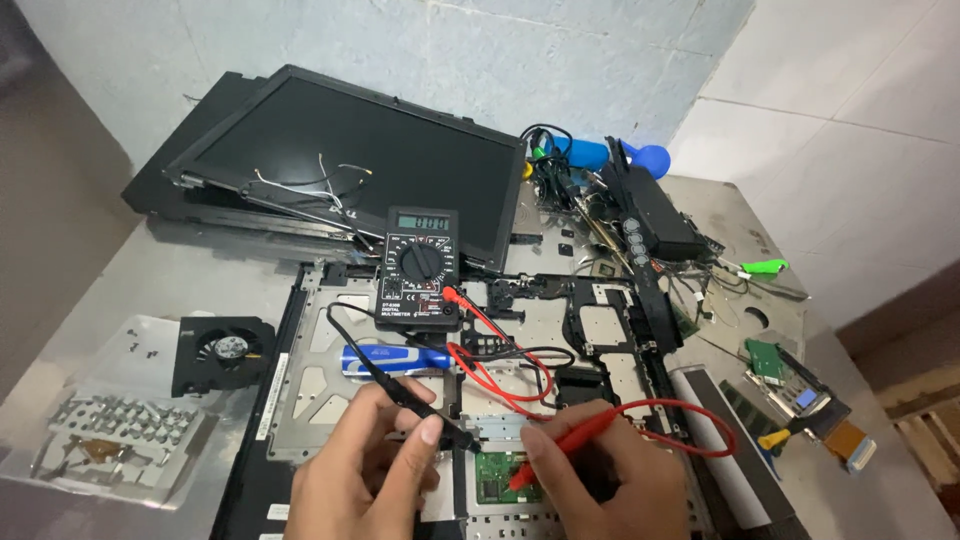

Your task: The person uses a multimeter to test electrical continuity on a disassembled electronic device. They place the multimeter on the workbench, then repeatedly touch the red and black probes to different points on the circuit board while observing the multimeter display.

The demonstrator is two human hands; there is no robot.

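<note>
My left hand (365, 470) pinches a black probe (420, 405), its tip down near the top left of a small green circuit board (497, 478). A red probe (560, 445) sits in my right hand (610, 480), with its tip on that board. Red and black leads (500, 370) run up to a black multimeter (418, 270) with a lit display, which stands on an opened laptop chassis (330, 390). Behind my left hand a blue-handled screwdriver (385, 358) lies on the chassis.
A detached laptop screen (350, 150) leans at the back. A black fan (222, 350) and a plastic sheet of screws (110, 420) lie left. Tangled cables, blue tools (590, 155) and a black unit crowd the back right; green boards (770, 360) lie right.
</note>
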